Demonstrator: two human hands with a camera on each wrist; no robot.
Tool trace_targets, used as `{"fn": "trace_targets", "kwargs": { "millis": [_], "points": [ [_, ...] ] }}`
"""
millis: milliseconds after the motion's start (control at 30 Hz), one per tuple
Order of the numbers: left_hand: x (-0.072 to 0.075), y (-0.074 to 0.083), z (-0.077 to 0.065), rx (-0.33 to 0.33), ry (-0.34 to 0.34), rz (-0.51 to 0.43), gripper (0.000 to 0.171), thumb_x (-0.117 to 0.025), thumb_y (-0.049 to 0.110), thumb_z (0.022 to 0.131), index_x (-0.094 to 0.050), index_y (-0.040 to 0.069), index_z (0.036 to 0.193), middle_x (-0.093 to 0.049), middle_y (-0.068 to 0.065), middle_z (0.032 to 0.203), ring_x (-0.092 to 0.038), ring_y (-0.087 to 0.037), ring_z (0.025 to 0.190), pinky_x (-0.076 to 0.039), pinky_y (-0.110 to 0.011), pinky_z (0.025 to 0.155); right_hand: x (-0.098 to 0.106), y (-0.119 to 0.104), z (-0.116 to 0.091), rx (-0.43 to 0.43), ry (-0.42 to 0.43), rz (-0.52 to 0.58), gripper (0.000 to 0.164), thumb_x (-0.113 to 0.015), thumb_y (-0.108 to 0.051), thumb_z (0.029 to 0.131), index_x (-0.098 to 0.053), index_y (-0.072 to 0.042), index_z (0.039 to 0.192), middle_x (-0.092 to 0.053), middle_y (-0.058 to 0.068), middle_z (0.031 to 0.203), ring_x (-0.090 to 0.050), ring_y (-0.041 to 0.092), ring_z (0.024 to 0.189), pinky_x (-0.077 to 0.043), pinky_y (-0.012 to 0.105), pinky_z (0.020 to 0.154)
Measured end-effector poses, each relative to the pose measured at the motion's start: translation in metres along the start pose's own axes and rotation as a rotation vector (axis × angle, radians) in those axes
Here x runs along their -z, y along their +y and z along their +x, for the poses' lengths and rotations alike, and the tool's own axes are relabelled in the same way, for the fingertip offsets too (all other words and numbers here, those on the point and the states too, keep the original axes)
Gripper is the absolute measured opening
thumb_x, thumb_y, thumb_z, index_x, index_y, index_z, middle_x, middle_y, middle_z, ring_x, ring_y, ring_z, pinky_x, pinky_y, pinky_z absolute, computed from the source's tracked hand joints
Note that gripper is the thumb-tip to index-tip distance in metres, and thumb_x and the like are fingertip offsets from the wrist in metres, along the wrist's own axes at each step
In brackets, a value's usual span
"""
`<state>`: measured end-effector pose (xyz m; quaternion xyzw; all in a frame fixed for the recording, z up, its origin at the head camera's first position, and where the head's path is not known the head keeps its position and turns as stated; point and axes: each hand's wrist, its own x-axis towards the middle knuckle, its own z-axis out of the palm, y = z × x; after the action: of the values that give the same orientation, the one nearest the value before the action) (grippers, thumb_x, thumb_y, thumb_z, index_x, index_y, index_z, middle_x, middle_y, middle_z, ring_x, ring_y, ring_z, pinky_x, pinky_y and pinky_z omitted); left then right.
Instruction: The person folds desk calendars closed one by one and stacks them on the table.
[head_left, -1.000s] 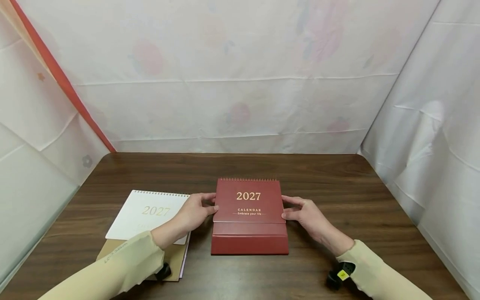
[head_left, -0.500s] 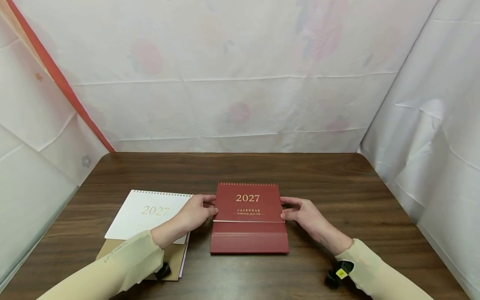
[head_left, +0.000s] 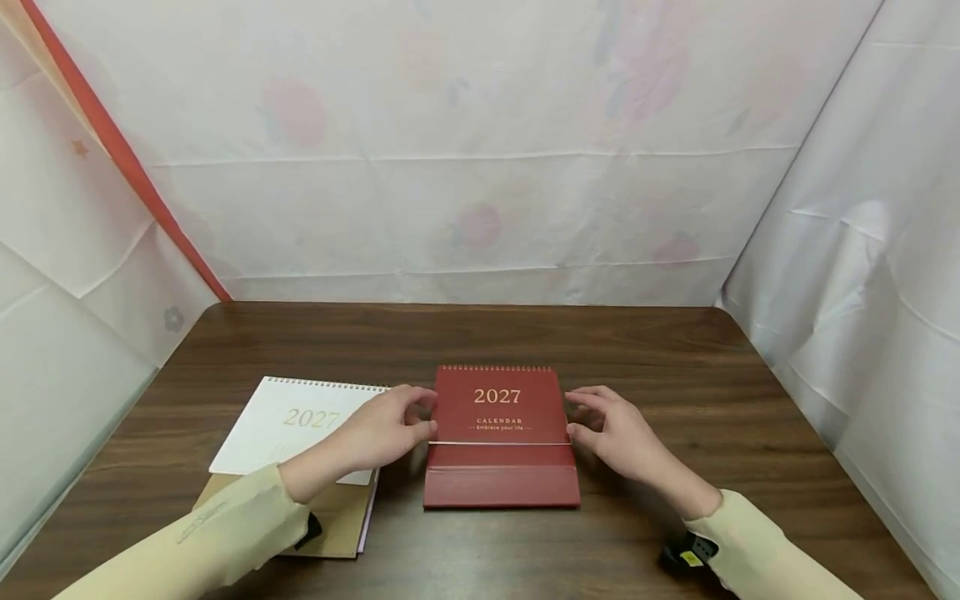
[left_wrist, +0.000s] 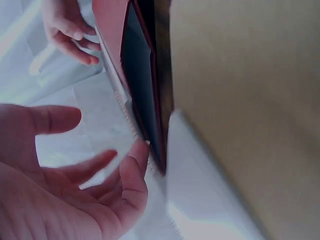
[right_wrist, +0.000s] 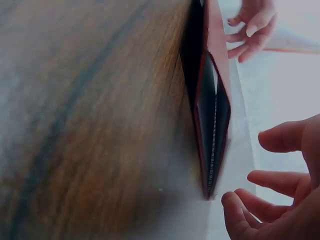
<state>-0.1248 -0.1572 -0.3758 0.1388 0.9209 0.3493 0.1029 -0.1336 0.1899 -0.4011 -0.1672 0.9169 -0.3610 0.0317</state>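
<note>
A dark red 2027 desk calendar [head_left: 497,404] with a spiral binding along its top stands propped like a low tent in the middle of the table. My left hand [head_left: 390,427] is beside its left edge, fingers loosely bent and thumb apart. In the left wrist view a fingertip [left_wrist: 141,146] of that hand looks close to the calendar's spine; whether it touches I cannot tell. On the other side, my right hand [head_left: 618,433] is just off the right edge, fingers spread and holding nothing. The right wrist view shows the hollow between the calendar's panels [right_wrist: 214,125].
Left of the red calendar, a white 2027 calendar [head_left: 262,425] lies over a brown board [head_left: 341,521], partly under my left forearm. The dark wooden table [head_left: 637,342] reaches back to pale printed curtains [head_left: 480,192].
The red calendar's top has come down slightly and toward me, then stayed put. Both hands have drawn a little away from its sides and loosened their hold.
</note>
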Motion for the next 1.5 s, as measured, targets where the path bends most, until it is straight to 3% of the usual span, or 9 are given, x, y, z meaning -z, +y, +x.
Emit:
{"fn": "trace_targets", "kwargs": {
  "millis": [133,233,400,533,700,867,1033,1333,1500],
  "points": [
    [0.006,0.006,-0.009,-0.140,0.032,0.192,0.026,-0.067,0.019,0.093,-0.069,0.011,0.117,-0.068,0.002,0.107,-0.064,-0.012,0.090,-0.052,-0.038,0.079,0.002,-0.009,-0.008,0.134,0.027,-0.146,0.042,-0.073,-0.018,0.092,-0.064,-0.006,0.131,-0.057,0.008,0.132,-0.061,0.027,0.111,-0.052,0.046,0.084],
    [0.008,0.009,-0.016,-0.263,0.069,0.323,0.024,-0.068,0.019,0.093,-0.070,0.009,0.115,-0.067,0.001,0.106,-0.064,-0.018,0.096,-0.052,-0.041,0.083,0.001,-0.013,-0.013,0.210,0.015,-0.222,0.042,-0.073,-0.020,0.092,-0.065,-0.008,0.132,-0.057,0.008,0.133,-0.054,0.029,0.123,-0.047,0.051,0.095],
    [0.002,0.010,-0.024,-0.471,0.154,0.530,0.033,-0.069,0.024,0.091,-0.069,0.006,0.119,-0.066,-0.009,0.116,-0.060,-0.028,0.108,-0.049,-0.045,0.093,-0.002,-0.014,-0.019,0.255,-0.052,-0.282,0.050,-0.073,-0.026,0.092,-0.060,-0.012,0.138,-0.052,0.007,0.141,-0.047,0.028,0.130,-0.043,0.051,0.102],
    [-0.008,0.008,-0.029,-0.539,0.140,0.624,0.048,-0.068,0.038,0.093,-0.066,0.007,0.129,-0.060,-0.015,0.133,-0.052,-0.035,0.124,-0.042,-0.051,0.102,-0.003,-0.015,-0.022,0.284,-0.118,-0.322,0.058,-0.072,-0.032,0.093,-0.053,-0.015,0.145,-0.043,0.008,0.151,-0.039,0.027,0.137,-0.043,0.049,0.103],
    [-0.016,0.003,-0.033,-0.560,0.047,0.693,0.064,-0.063,0.054,0.093,-0.058,0.012,0.141,-0.048,-0.017,0.147,-0.040,-0.039,0.137,-0.036,-0.055,0.108,-0.004,-0.014,-0.024,0.348,-0.213,-0.364,0.068,-0.069,-0.042,0.094,-0.044,-0.018,0.152,-0.027,0.009,0.161,-0.025,0.029,0.145,-0.041,0.048,0.106],
    [-0.022,-0.002,-0.037,-0.534,-0.067,0.713,0.077,-0.061,0.063,0.090,-0.048,0.017,0.150,-0.036,-0.015,0.157,-0.028,-0.038,0.144,-0.031,-0.054,0.110,-0.008,-0.014,-0.030,0.401,-0.323,-0.409,0.078,-0.063,-0.054,0.094,-0.033,-0.020,0.157,-0.010,0.009,0.166,-0.009,0.033,0.150,-0.037,0.048,0.109],
    [-0.026,-0.004,-0.040,-0.518,-0.147,0.720,0.083,-0.058,0.067,0.090,-0.040,0.018,0.154,-0.026,-0.013,0.162,-0.020,-0.037,0.148,-0.031,-0.055,0.111,-0.011,-0.016,-0.034,0.452,-0.368,-0.460,0.083,-0.062,-0.058,0.092,-0.030,-0.018,0.158,-0.007,0.014,0.166,-0.006,0.037,0.150,-0.033,0.049,0.112],
    [-0.027,-0.001,-0.043,-0.475,-0.221,0.706,0.086,-0.054,0.071,0.089,-0.041,0.016,0.154,-0.025,-0.014,0.162,-0.021,-0.039,0.147,-0.032,-0.055,0.109,-0.013,-0.021,-0.037,0.331,-0.516,-0.480,0.083,-0.055,-0.063,0.094,-0.027,-0.020,0.159,-0.003,0.010,0.167,0.000,0.035,0.151,-0.026,0.056,0.113],
    [-0.029,0.001,-0.044,-0.447,-0.236,0.711,0.091,-0.053,0.076,0.086,-0.040,0.016,0.154,-0.024,-0.013,0.162,-0.019,-0.038,0.148,-0.032,-0.054,0.109,-0.012,-0.022,-0.035,0.322,-0.539,-0.490,0.081,-0.057,-0.060,0.094,-0.030,-0.018,0.158,-0.003,0.011,0.166,0.000,0.035,0.151,-0.021,0.056,0.115]
  ]
}}
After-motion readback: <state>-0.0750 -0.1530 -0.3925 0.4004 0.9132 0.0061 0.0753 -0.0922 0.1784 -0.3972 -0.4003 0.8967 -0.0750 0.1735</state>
